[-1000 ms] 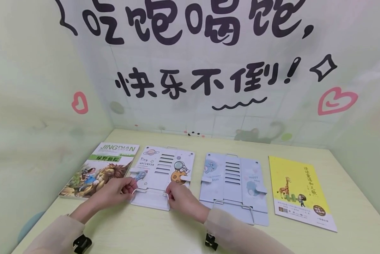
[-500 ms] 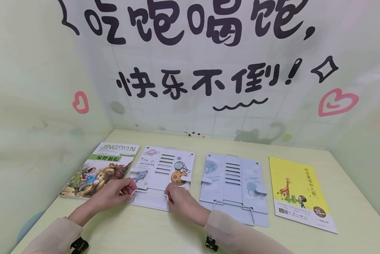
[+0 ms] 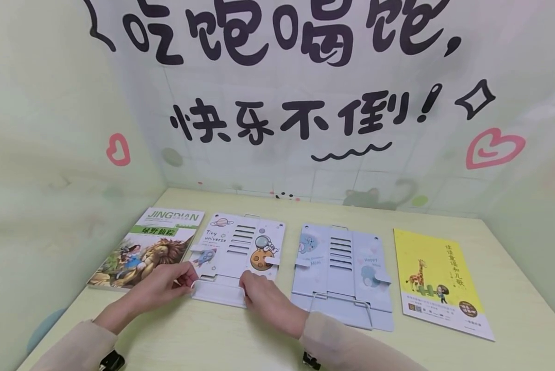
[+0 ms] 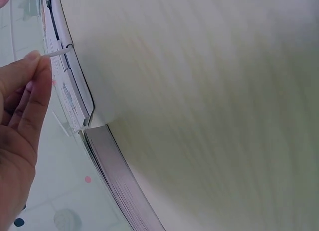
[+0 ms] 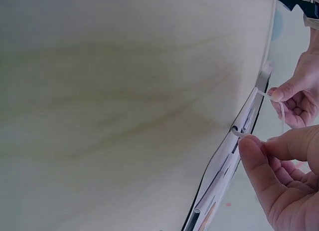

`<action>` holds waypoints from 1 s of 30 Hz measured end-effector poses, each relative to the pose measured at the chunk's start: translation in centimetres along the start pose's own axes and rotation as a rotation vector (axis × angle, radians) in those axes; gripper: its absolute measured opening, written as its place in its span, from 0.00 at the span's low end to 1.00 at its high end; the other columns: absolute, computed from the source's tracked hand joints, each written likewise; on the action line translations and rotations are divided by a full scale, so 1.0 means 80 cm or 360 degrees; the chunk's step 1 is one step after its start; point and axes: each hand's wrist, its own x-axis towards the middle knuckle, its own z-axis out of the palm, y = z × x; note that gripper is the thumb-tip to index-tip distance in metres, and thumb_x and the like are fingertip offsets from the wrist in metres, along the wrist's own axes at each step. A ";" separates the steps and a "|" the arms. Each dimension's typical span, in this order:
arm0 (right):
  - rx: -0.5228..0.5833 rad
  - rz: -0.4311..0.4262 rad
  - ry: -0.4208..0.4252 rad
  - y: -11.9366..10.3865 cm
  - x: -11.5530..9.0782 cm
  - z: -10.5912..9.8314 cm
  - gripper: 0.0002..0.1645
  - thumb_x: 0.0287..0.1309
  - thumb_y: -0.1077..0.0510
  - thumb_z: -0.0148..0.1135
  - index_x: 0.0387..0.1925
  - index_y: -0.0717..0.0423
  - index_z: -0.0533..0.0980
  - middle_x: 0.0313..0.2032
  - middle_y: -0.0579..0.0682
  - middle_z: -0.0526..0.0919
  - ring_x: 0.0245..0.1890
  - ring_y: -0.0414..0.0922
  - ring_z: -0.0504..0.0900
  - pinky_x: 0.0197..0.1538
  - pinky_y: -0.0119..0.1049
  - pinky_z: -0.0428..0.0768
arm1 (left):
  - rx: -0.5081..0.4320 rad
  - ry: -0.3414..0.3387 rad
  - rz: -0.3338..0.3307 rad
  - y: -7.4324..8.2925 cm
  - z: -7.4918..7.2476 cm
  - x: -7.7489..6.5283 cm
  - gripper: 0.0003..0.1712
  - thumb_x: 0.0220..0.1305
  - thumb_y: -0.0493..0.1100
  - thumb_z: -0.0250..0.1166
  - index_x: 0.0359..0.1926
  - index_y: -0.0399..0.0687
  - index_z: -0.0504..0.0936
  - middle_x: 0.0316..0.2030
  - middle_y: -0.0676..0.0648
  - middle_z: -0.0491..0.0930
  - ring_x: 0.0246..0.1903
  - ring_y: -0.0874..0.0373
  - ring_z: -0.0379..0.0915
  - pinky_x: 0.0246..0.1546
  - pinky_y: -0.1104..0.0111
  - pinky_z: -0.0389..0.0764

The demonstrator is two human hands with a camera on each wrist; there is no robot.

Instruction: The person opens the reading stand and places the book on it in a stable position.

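A white metal book stand [image 3: 223,253] with space pictures lies flat on the table in the head view. Its wire support [image 5: 283,114] stands out from the lower flap, raised at an angle. My left hand [image 3: 168,283] pinches the left side of this wire between thumb and forefinger. On the other side my right hand [image 3: 270,303] pinches it the same way. Both wrist views show the wire's bent end [image 4: 61,53] hooked into the stand's edge. The other fingers of both hands are curled in, holding nothing.
A blue book stand [image 3: 317,278] lies to the right, its wire folded over the lower flap. Beyond it is a yellow book [image 3: 437,273] with a giraffe. Left of the white stand, a lion-cover book [image 3: 166,224] sits partly behind my left hand. Walls bound the table's back and sides.
Both hands keep their pinch on the wire support. Its crossbar has tilted up and slightly toward me, from lying near the stand's slotted panel. The other things stay put.
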 end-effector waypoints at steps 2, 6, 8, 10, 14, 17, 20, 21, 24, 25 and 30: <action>-0.0053 -0.0030 0.0006 -0.001 -0.002 0.000 0.11 0.53 0.69 0.60 0.36 0.56 0.70 0.23 0.42 0.70 0.23 0.36 0.67 0.28 0.23 0.69 | 0.0022 0.0004 0.0031 -0.001 0.000 0.000 0.13 0.51 0.29 0.68 0.32 0.50 0.76 0.28 0.56 0.79 0.29 0.72 0.73 0.28 0.75 0.78; -0.0011 -0.0023 -0.0005 0.000 -0.004 -0.001 0.11 0.54 0.69 0.59 0.37 0.56 0.70 0.23 0.41 0.69 0.24 0.35 0.66 0.29 0.23 0.69 | 0.0017 -0.0034 0.0041 -0.003 -0.002 0.001 0.13 0.50 0.28 0.68 0.32 0.49 0.76 0.28 0.54 0.80 0.29 0.72 0.74 0.28 0.74 0.78; 0.0110 0.0002 -0.0023 0.003 -0.004 -0.002 0.10 0.55 0.68 0.60 0.38 0.56 0.72 0.24 0.41 0.71 0.24 0.34 0.66 0.30 0.22 0.70 | -0.0007 -0.0077 0.0017 -0.004 -0.005 0.003 0.12 0.51 0.29 0.68 0.32 0.48 0.77 0.27 0.52 0.80 0.29 0.71 0.73 0.28 0.74 0.78; 0.0329 0.0059 -0.0043 0.008 -0.003 -0.004 0.10 0.55 0.67 0.61 0.39 0.59 0.74 0.25 0.41 0.74 0.25 0.32 0.68 0.31 0.22 0.71 | -0.0061 -0.0136 -0.0018 -0.005 -0.009 0.005 0.10 0.52 0.31 0.69 0.32 0.47 0.77 0.27 0.52 0.79 0.28 0.71 0.72 0.28 0.74 0.78; 0.0832 0.0216 0.0046 0.027 0.003 -0.016 0.10 0.55 0.68 0.61 0.41 0.65 0.76 0.29 0.49 0.80 0.27 0.35 0.76 0.33 0.24 0.77 | -0.0233 -0.0214 -0.0111 -0.007 -0.019 0.010 0.08 0.54 0.37 0.69 0.35 0.42 0.79 0.28 0.53 0.79 0.28 0.69 0.73 0.29 0.73 0.79; 0.1109 0.0360 0.0201 0.048 0.012 -0.032 0.11 0.56 0.70 0.58 0.42 0.69 0.75 0.32 0.57 0.81 0.30 0.42 0.81 0.35 0.29 0.81 | -0.0348 -0.0123 -0.0257 -0.013 -0.028 0.017 0.11 0.57 0.40 0.67 0.38 0.38 0.79 0.30 0.51 0.80 0.29 0.66 0.75 0.29 0.72 0.79; 0.1245 0.0501 0.0302 0.068 0.021 -0.047 0.11 0.57 0.71 0.56 0.43 0.72 0.73 0.33 0.61 0.80 0.31 0.45 0.82 0.37 0.34 0.83 | -0.0415 0.0084 -0.0492 -0.022 -0.035 0.030 0.14 0.60 0.41 0.65 0.41 0.33 0.78 0.32 0.45 0.80 0.31 0.61 0.77 0.31 0.70 0.81; 0.1259 0.0550 0.0319 0.074 0.023 -0.051 0.12 0.58 0.71 0.56 0.44 0.72 0.73 0.33 0.61 0.80 0.31 0.44 0.82 0.38 0.34 0.83 | -0.0421 0.0150 -0.0574 -0.025 -0.036 0.035 0.15 0.61 0.41 0.64 0.43 0.32 0.78 0.33 0.43 0.80 0.31 0.60 0.78 0.32 0.69 0.81; 0.1257 0.0651 0.0332 0.088 0.029 -0.059 0.13 0.58 0.71 0.56 0.45 0.73 0.73 0.33 0.60 0.80 0.32 0.45 0.82 0.39 0.34 0.83 | -0.0426 0.0293 -0.0773 -0.035 -0.038 0.050 0.16 0.62 0.40 0.63 0.45 0.31 0.76 0.36 0.37 0.81 0.33 0.56 0.80 0.35 0.69 0.82; 0.1240 0.0674 0.0330 0.092 0.031 -0.060 0.13 0.58 0.70 0.56 0.46 0.73 0.73 0.33 0.59 0.80 0.33 0.46 0.83 0.39 0.34 0.83 | -0.0411 0.0320 -0.0810 -0.038 -0.038 0.056 0.16 0.63 0.40 0.62 0.46 0.30 0.76 0.37 0.37 0.81 0.34 0.56 0.80 0.35 0.69 0.82; 0.1096 0.0771 0.0267 0.105 0.037 -0.063 0.14 0.59 0.69 0.56 0.47 0.70 0.74 0.35 0.57 0.81 0.35 0.47 0.83 0.40 0.33 0.82 | -0.0322 0.0376 -0.0879 -0.052 -0.035 0.080 0.15 0.63 0.39 0.62 0.46 0.31 0.77 0.35 0.37 0.82 0.32 0.57 0.80 0.34 0.70 0.82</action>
